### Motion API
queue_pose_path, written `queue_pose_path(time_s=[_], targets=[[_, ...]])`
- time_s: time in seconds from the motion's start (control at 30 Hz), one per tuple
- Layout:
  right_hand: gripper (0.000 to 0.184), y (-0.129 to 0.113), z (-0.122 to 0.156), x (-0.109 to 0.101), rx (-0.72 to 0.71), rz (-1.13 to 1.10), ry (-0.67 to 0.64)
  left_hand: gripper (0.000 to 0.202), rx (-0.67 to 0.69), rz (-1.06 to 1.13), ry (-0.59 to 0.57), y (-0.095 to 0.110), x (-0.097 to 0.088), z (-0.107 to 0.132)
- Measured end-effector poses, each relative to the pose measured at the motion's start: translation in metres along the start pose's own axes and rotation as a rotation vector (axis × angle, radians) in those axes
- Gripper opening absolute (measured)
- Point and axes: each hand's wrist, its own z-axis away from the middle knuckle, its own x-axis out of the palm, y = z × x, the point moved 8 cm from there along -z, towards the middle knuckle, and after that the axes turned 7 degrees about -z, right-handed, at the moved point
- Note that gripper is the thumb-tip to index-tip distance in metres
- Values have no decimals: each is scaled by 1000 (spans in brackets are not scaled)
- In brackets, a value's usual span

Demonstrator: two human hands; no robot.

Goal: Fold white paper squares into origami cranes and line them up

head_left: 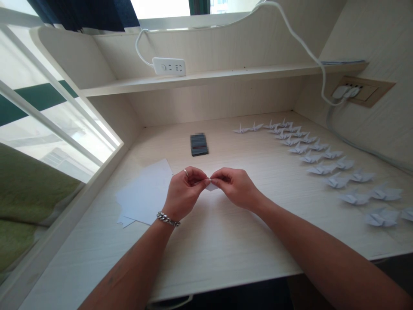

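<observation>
My left hand (184, 191) and my right hand (235, 186) meet over the middle of the desk (226, 241). Both pinch a small piece of folded white paper (212, 186) between their fingertips. Most of the paper is hidden by the fingers. My left hand wears a ring and a chain bracelet at the wrist. A stack of white paper sheets (145, 193) lies just left of my left hand.
Several folded paper cranes (322, 157) sit in two rows along the right side of the desk. A dark phone (199, 144) lies at the back centre. A white power strip (169, 66) rests on the shelf, its cable running to a wall socket (358, 91).
</observation>
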Motion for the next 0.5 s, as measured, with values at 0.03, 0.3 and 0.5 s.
queue_pose_path(time_s=[0.03,0.3,0.5], targets=[[10,-1,0,0,-3,25,-4,17,4,-4,-3,0,0,0],[16,-2,1,2,-27,152,-21,15,22,-16,-13,0,2,1],[19,0,1,4,-21,205,-54,14,26,-53,-10,0,1,2]])
